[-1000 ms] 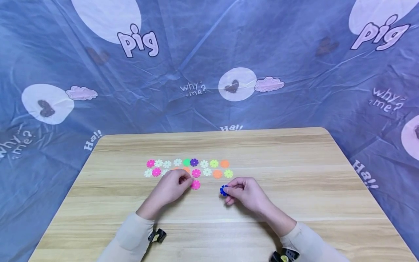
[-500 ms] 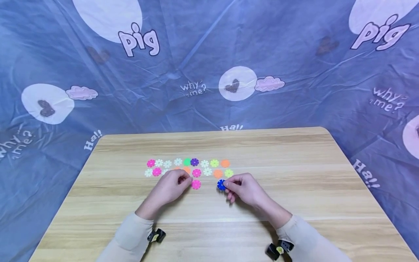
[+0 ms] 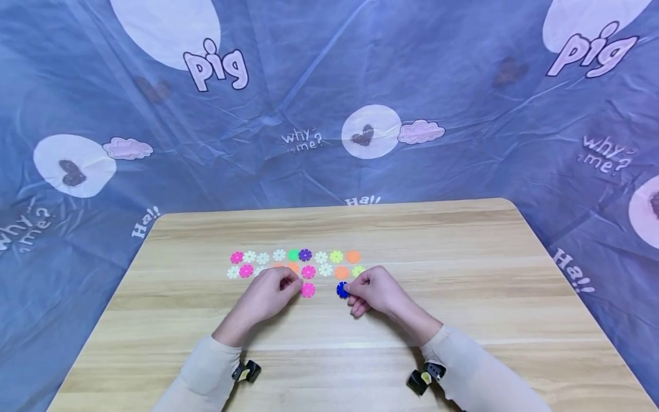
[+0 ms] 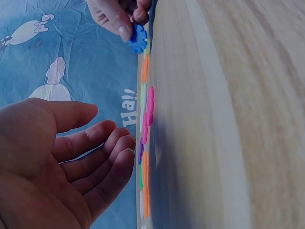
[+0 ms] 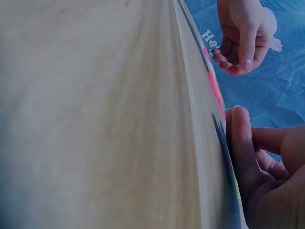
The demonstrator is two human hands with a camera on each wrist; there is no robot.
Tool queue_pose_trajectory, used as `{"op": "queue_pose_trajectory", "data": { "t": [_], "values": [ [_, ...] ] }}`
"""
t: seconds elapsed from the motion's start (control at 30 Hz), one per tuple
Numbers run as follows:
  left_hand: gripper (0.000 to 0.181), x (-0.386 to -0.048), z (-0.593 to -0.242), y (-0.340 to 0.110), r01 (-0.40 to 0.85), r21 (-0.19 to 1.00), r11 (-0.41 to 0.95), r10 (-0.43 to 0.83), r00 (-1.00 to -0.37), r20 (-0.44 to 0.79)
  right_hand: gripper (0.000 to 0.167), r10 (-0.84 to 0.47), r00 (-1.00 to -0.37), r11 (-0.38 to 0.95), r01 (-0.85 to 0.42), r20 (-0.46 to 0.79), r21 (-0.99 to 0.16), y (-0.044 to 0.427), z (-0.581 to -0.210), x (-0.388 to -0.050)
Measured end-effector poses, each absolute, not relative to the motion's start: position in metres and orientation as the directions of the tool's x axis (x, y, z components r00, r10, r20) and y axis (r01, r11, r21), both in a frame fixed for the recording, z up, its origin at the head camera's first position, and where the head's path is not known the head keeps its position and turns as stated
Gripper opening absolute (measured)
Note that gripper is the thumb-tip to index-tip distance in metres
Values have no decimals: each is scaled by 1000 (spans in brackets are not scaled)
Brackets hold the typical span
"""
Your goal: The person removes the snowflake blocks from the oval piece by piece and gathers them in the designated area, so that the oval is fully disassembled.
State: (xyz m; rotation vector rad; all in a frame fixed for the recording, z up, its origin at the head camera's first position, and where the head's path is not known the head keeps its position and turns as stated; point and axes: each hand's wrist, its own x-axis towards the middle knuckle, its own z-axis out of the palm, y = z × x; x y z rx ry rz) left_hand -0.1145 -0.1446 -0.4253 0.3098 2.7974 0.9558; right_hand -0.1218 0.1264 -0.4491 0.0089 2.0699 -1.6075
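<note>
Thumb and fingers of my right hand (image 3: 378,293) pinch a dark blue notched plastic disc (image 3: 342,289), a snowflake-shaped building piece, just above the table. The left wrist view shows the same blue disc (image 4: 138,39) tilted up between the fingertips. My left hand (image 3: 268,294) hovers beside a pink disc (image 3: 308,290) that lies alone in front of the rows. Seen from its own wrist, the left hand (image 4: 81,157) has loosely bent fingers, with a gap between thumb and fingers and nothing held. The left hand covers part of the nearer row.
Two rows of notched discs lie behind the hands, among them a purple disc (image 3: 305,255), a green disc (image 3: 293,255), an orange disc (image 3: 342,273) and several white ones. They rest on a wood-grain table (image 3: 463,252). A blue printed cloth (image 3: 309,74) hangs behind it.
My right hand has carried the blue disc leftward and slightly away from me, closer to the lone pink disc. The left hand stays about where it was.
</note>
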Motion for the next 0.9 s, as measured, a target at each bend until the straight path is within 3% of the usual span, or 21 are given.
{"op": "queue_pose_trajectory", "data": {
  "t": [0.57, 0.9],
  "values": [
    [15, -115, -426, -140, 167, 622, 765, 265, -962, -67, 27, -249, -875, 402, 297, -416, -866, 126, -453, -125],
    [13, -114, -426, -140, 133, 687, 715, 230, -972, -52, 22, -302, -875, 292, 293, -378, -911, 136, -450, -121]
  ]
}}
